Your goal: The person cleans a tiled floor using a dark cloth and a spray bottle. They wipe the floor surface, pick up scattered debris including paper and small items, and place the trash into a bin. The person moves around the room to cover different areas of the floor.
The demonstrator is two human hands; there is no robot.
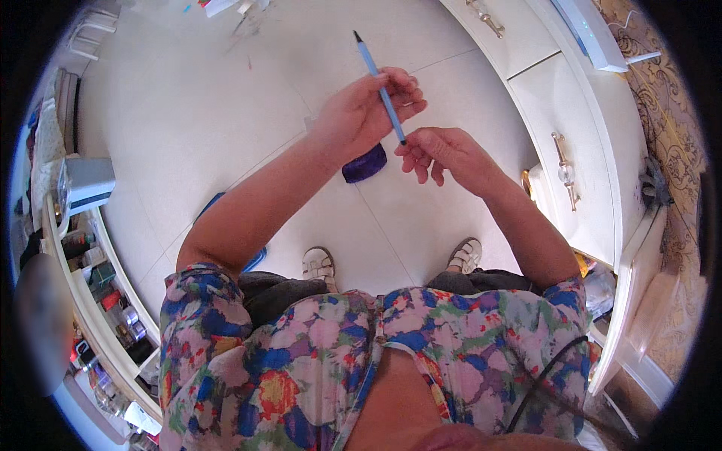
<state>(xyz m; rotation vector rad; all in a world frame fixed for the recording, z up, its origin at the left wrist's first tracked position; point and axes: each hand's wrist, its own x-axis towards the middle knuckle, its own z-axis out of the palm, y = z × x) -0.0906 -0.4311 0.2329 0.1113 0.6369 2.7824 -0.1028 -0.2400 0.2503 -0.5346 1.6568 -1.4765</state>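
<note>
A slim pen (370, 59) with a light blue barrel slants across my left hand (364, 110), its dark tip pointing up and away from me. My left thumb presses on the barrel while the other fingers curl loosely behind it. At the pen's dark lower end, the thumb and forefinger of my right hand (448, 155) close around it, and the remaining fingers hang bent. Below my left palm shows a dark purple, soft-looking object (365, 164), partly hidden by that hand. Both hands are raised in front of me above the pale tiled floor (225, 118).
On the right runs a white cabinet (564, 113) with metal handles, and a white router-like box (598, 39) on top. At left, an open drawer (113, 293) holds many small items beside a grey-white box (90, 180). Something blue (258, 259) is partly hidden by my left arm.
</note>
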